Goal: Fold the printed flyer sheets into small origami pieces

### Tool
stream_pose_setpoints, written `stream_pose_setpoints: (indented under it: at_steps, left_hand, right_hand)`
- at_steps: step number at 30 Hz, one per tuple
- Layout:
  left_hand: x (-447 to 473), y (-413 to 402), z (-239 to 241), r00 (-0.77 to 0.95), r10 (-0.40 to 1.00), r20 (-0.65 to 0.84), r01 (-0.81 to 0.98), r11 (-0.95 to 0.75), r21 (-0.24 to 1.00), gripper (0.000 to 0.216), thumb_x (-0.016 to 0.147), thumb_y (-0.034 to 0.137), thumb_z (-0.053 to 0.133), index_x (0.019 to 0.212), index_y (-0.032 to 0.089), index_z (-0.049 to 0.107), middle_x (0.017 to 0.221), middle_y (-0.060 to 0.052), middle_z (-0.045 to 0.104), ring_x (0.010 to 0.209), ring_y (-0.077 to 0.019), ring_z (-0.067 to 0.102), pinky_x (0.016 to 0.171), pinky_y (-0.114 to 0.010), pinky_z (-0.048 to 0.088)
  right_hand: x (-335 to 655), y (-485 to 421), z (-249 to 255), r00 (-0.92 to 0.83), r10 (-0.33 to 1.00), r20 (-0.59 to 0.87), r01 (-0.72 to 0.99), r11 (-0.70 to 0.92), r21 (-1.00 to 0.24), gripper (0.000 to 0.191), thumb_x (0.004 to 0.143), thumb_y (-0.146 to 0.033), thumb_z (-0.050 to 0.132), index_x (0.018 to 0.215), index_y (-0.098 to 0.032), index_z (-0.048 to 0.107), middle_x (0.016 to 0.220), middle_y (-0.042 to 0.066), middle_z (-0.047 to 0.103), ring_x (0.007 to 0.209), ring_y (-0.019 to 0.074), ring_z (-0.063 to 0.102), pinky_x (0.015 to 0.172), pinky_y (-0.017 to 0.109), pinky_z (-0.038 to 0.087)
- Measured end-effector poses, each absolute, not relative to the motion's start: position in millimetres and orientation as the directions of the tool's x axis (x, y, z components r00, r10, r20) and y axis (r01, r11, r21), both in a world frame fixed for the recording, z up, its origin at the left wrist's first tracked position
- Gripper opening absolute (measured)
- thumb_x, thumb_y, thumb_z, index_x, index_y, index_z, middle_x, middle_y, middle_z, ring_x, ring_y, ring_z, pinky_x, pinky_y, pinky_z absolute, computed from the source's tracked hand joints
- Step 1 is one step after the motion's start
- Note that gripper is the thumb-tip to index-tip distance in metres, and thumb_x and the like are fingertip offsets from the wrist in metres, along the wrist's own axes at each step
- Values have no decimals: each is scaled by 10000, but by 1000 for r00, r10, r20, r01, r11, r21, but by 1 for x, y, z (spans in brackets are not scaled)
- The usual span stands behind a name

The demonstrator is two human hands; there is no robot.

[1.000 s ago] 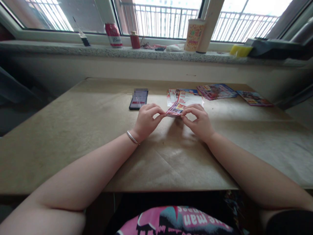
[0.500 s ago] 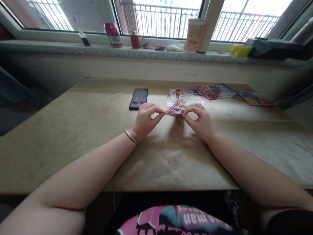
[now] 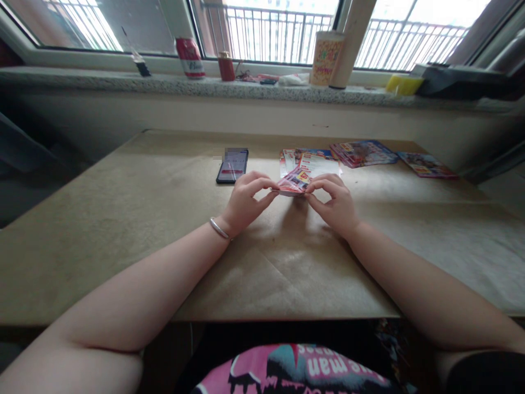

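Item: printed leaflet point(image 3: 293, 181), red and pink with a yellow patch; whether single or folded could not be told. Located near the far middle of the counter point(image 3: 262, 268), between the two hands, its near edge slightly bowed and apparently raised, a shadow beneath.

Item: left hand point(image 3: 252, 194), thumb and forefinger pinched together on the leaflet's left near corner, other fingers loosely curled; silver bangle point(image 3: 219, 228) at the wrist.

Item: right hand point(image 3: 332, 198), pinched likewise on the right near corner, a rounded gap behind its joined fingertips.

Item: loose sheets point(image 3: 320, 163), a white one with red marks uppermost, lying just beyond the leaflet and partly hidden by it; contact between them could not be confirmed.

Item: fanned pile point(image 3: 363, 153) of colour leaflets, farther right; outlying leaflets point(image 3: 429, 165) lay just beside it, count unclear.

Item: phone point(image 3: 233, 168), dark-cased, screen up, just beyond the left hand.

Hazards, as judged: each corner had only a fingertip pinch, so an uneven pull could have slipped one free or torn thin paper. Pushing the hands together could have put a crooked crease across the bowed part. A low forward sweep could have dragged the loose sheets along, and a leftward drift of the left knuckles could have nudged the phone
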State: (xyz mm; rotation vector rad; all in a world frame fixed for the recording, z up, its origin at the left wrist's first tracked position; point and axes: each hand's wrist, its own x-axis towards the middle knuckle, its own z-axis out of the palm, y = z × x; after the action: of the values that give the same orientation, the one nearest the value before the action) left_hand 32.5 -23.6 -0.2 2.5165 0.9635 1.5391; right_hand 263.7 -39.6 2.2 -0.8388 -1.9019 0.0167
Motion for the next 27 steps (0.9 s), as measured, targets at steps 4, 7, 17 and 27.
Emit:
stream_pose_setpoints:
  at_steps: [4, 7, 17, 27]
  left_hand:
    - [31, -22, -2, 303, 521, 798, 517, -793, 322, 64, 860, 254, 664, 839, 196, 679, 841, -14, 673, 815, -143, 611, 774, -297, 471]
    - [30, -22, -1, 302, 527, 795, 539, -782, 313, 72, 862, 260, 664, 825, 202, 684, 821, -5, 676, 805, -145, 612, 769, -300, 456]
    - [27, -21, -2, 361, 468, 807, 599, -779, 184, 130, 888, 315, 640, 814, 220, 688, 820, 0, 684, 802, -152, 607, 803, -321, 429]
    - [34, -32, 4, 496, 371, 785, 633, -774, -34, 180, 856, 402, 666, 970, 262, 671, 948, -9, 695, 889, -192, 561, 878, -377, 403]
  right_hand:
    - [263, -40, 2, -251, 559, 790, 546, 756, -361, 76, 811, -171, 645, 804, -244, 627, 848, 25, 669, 870, 206, 617, 816, 392, 494]
    - [263, -40, 2, -251, 557, 792, 550, 755, -357, 81, 807, -165, 645, 796, -243, 625, 831, 24, 664, 857, 206, 615, 808, 393, 494]
    - [263, -39, 1, -246, 561, 791, 568, 744, -351, 82, 805, -167, 644, 795, -246, 625, 842, 22, 668, 864, 207, 621, 816, 400, 500]
    - [256, -44, 4, -329, 496, 804, 560, 788, -257, 73, 819, -173, 649, 813, -246, 644, 842, 25, 674, 856, 199, 599, 806, 378, 489]
